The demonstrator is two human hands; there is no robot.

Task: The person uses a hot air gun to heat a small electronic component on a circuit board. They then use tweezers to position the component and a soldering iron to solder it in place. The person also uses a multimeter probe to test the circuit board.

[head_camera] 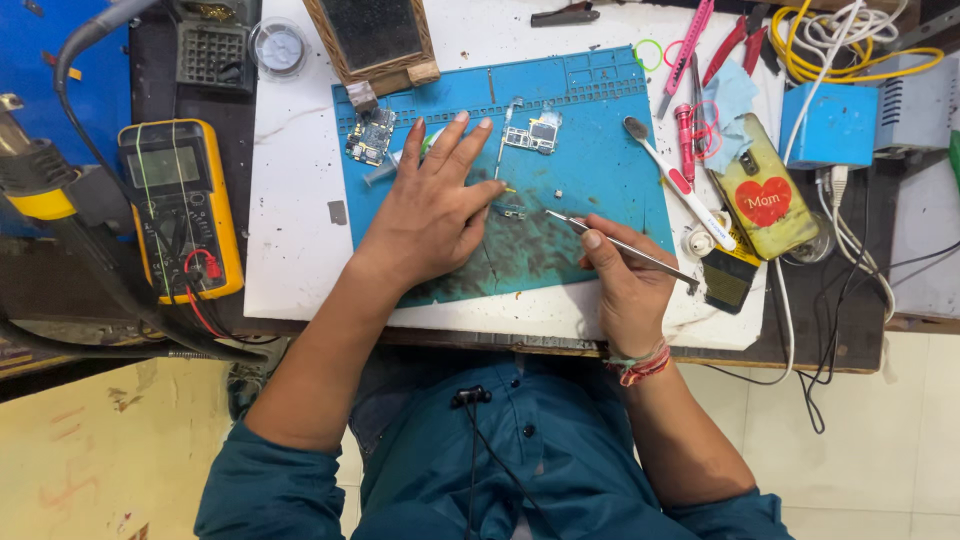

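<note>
Midway through: small green circuit boards (532, 134) lay stripped on the blue silicone mat (600, 180); left hand (432, 205) pressed flat, fingers spread, right hand (622, 275) pinching slim metal tweezers (610, 240) towards a tiny part (510, 210).

A pair of slim metal tweezers (620, 243) lies slanted across the lower right part of a blue work mat (600, 170), tips pointing up-left toward a small dark part (510, 210) near the mat's middle. The tips stand just beside that part; whether they touch it cannot be told. The mat is smudged dark along its lower area.
</note>
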